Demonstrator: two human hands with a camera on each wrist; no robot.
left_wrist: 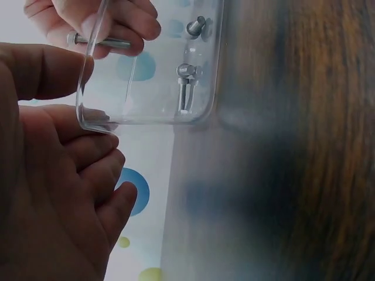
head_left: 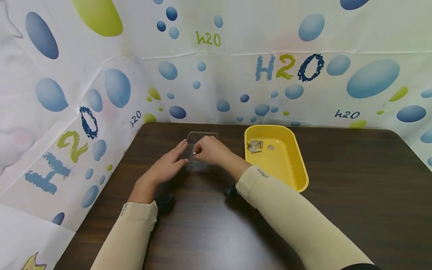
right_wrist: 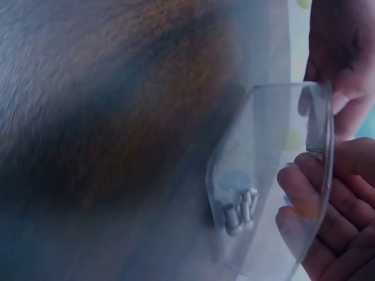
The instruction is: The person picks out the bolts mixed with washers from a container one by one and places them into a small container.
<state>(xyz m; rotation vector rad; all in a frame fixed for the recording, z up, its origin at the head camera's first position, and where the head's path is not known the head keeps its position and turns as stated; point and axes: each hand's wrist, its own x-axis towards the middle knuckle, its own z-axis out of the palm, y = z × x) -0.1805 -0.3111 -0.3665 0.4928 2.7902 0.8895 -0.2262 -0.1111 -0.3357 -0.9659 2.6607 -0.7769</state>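
A clear plastic box (head_left: pixel 202 133) stands on the dark table, in front of both hands. My left hand (head_left: pixel 167 165) rests at its left side, fingers extended, with thumb and fingertips at the rim. Between thumb and fingers my right hand (head_left: pixel 212 150) pinches a metal bolt (left_wrist: pixel 105 42), held at the box's opening. In the left wrist view the bolt lies sideways across the rim, its head to the left. A few silver bolts (left_wrist: pixel 186 88) sit inside the box; the right wrist view shows bolts (right_wrist: pixel 240 213) through the clear wall.
Right of the box stands a yellow tray (head_left: pixel 283 165), partly behind my right sleeve. Small metal pieces (head_left: pixel 254 146) are piled at its left side, with a round metal disc (head_left: pixel 271 147) beside them. A printed white sheet (head_left: pixel 229 86) rises behind the table (head_left: pixel 354 187).
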